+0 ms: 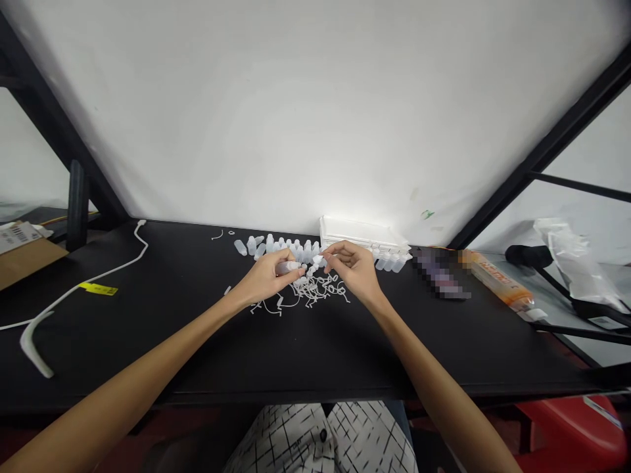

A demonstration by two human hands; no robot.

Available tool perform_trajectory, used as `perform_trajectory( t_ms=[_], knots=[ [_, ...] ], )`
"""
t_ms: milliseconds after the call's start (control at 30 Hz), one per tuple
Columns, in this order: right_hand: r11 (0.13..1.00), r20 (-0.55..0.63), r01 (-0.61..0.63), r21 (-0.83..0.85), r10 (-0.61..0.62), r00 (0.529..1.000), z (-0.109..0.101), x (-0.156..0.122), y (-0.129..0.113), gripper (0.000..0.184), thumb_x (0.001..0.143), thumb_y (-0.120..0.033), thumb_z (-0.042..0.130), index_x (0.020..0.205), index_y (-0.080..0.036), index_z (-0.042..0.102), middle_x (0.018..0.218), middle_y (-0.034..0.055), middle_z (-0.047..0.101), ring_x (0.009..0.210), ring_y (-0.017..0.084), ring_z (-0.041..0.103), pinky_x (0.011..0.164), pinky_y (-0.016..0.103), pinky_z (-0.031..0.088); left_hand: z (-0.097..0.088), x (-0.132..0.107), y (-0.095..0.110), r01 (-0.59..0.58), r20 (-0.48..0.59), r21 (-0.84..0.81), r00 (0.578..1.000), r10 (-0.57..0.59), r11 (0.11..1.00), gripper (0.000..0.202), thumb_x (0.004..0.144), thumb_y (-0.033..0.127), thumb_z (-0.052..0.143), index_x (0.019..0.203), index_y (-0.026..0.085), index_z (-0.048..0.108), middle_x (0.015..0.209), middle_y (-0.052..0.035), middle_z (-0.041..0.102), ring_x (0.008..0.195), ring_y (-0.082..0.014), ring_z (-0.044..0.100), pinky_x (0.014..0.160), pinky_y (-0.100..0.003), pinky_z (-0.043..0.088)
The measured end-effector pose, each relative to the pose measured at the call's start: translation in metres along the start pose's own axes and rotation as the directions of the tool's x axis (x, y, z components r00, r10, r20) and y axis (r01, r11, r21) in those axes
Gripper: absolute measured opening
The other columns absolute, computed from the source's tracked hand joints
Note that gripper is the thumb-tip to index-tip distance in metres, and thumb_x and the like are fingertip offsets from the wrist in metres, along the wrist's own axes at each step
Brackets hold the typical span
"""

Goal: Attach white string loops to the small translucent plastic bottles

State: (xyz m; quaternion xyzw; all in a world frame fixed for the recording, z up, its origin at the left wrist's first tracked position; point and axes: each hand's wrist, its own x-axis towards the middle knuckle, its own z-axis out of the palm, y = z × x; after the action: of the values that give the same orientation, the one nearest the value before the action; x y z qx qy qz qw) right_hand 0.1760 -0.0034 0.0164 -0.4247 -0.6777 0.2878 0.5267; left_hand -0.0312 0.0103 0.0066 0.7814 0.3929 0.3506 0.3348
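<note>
My left hand (269, 274) is closed around a small translucent plastic dropper bottle (284, 267), its neck pointing right. Facing it, my right hand (352, 266) pinches a small white cap (317, 260) between thumb and finger, a short gap from the bottle. Under and between both hands lies a loose heap of thin white cords and small white parts (315, 292). Behind them a row of similar bottles (270, 243) stands along the wall side, partly hidden by my hands. Several more bottles (392, 263) lie to the right of my right hand.
A stack of white trays or boxes (362, 231) sits against the wall. At right lie a blurred dark item (441, 274) and an orange-labelled bottle (497, 279). A white cable (106, 269) with a yellow tag (98, 289) crosses the left. Black frame bars flank the black table (296, 355).
</note>
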Motion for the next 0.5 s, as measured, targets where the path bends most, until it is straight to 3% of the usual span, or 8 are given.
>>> perform_trajectory(
  t_ms=[267, 500],
  knots=[
    [0.997, 0.023, 0.072, -0.008, -0.072, 0.997, 0.018, -0.014, -0.004, 0.013, 0.084, -0.03, 0.061, 0.083, -0.017, 0.065, 0.073, 0.0032, 0.067, 0.067, 0.015, 0.065, 0.058, 0.025, 0.048, 0.006, -0.003, 0.0, 0.031, 0.114, 0.096, 0.993, -0.041, 0.995, 0.033, 0.085, 0.042, 0.053, 0.066, 0.018, 0.042, 0.05, 0.0066, 0.036, 0.045, -0.0084, 0.034, 0.047, -0.022, 0.025],
    [0.994, 0.065, 0.109, -0.029, -0.107, 0.992, 0.019, -0.016, 0.003, 0.006, 0.079, -0.022, 0.062, 0.081, -0.018, 0.065, 0.075, 0.0027, 0.066, 0.067, 0.014, 0.063, 0.056, 0.025, 0.049, 0.008, -0.003, 0.002, -0.05, 0.146, 0.236, 0.989, 0.015, 0.97, 0.03, 0.086, 0.036, 0.048, 0.064, 0.018, 0.039, 0.053, 0.0053, 0.038, 0.049, -0.0093, 0.034, 0.049, -0.023, 0.025]
  ],
)
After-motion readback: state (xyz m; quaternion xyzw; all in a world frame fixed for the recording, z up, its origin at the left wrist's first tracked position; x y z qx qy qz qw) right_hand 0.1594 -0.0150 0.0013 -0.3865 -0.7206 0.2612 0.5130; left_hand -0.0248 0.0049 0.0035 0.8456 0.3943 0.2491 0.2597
